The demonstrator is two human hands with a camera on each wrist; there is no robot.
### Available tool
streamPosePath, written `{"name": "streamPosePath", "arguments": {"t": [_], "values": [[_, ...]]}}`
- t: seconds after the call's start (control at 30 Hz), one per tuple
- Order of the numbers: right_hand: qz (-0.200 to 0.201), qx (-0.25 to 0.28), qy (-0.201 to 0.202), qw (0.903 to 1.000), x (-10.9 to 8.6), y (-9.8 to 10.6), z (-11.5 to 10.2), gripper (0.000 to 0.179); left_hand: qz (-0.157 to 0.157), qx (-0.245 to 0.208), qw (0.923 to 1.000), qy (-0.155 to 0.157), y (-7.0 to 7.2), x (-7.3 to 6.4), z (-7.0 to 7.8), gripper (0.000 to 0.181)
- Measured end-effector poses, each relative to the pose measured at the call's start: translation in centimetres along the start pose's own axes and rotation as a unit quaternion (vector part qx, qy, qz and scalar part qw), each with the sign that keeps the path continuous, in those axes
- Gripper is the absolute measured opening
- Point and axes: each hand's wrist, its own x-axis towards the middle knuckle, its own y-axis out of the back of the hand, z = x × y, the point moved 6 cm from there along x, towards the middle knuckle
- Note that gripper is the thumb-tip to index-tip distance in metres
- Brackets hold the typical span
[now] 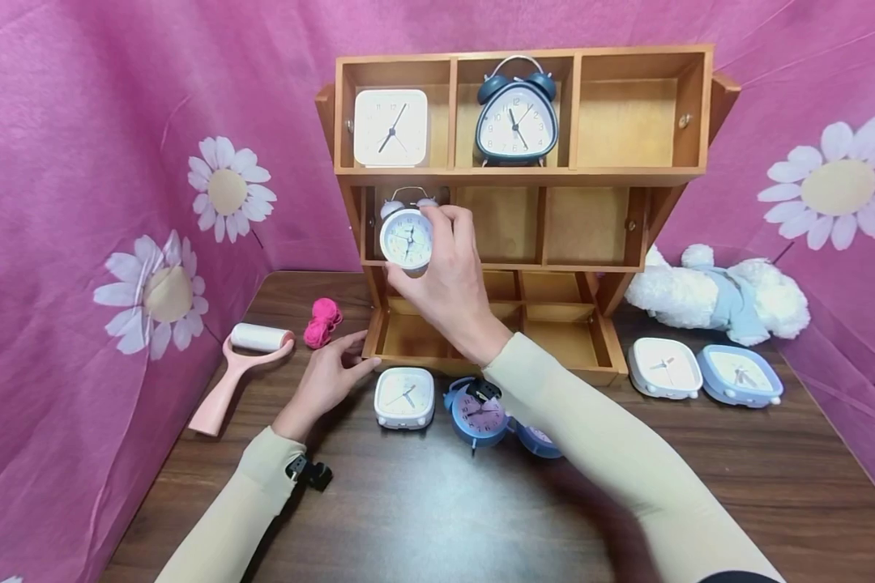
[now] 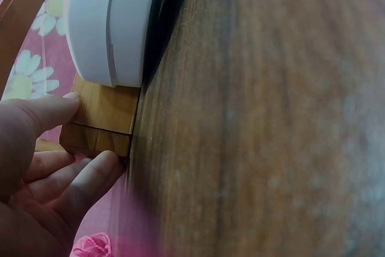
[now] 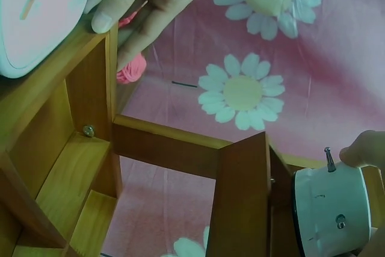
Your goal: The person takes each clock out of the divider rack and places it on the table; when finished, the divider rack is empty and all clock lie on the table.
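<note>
Cream sleeve (image 1: 598, 437) foremost, the right hand (image 1: 452, 271) pinches the twin-bell clock (image 1: 405, 240), best slid in level, bells clearing the upper tier (image 1: 638, 171); the left hand (image 1: 324, 378) grips the shelf corner (image 2: 105, 108).

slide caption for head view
Right hand holds a round white alarm clock at a tiered brown wooden shelf; left hand grips its corner.

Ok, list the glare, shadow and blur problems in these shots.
Head view: pale glare on the table, soft dark shadow under the right sleeve, though the held alarm clock looks fairly clear; left wrist view: wood grain blurs toward the right edge; right wrist view: duller overall, with the white clock at upper left washed out.
</note>
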Motion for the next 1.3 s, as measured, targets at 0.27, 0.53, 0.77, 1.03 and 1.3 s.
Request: {"name": "streamPosePath", "arguments": {"t": [0.27, 0.53, 0.77, 1.03, 1.3], "values": [[-0.005, 0.018, -0.01, 0.9998, -1.0, 1.3, 0.1, 0.084, -0.009, 0.015, 0.9996, 0.024, 0.0, -0.1, 0.6, 0.061], [-0.024, 0.014, -0.026, 0.9993, -2.5, 2.1, 1.1, 0.082, -0.016, 0.025, 0.9988, 0.038, -0.2, -0.1, 0.5, 0.061], [-0.034, 0.002, -0.021, 0.9992, -3.8, 2.9, 1.8, 0.08, -0.014, 0.027, 0.9989, 0.036, -0.1, -0.1, 0.5, 0.06], [-0.04, 0.001, -0.034, 0.9986, -5.4, 4.3, 2.2, 0.082, 0.004, 0.006, 1.0, 0.005, -0.4, 0.1, -1.1, 0.063], [-0.039, 0.002, -0.043, 0.9983, -7.0, 6.6, 2.9, 0.083, 0.0, -0.002, 1.0, 0.004, -0.2, 0.1, -0.6, 0.065]]}}
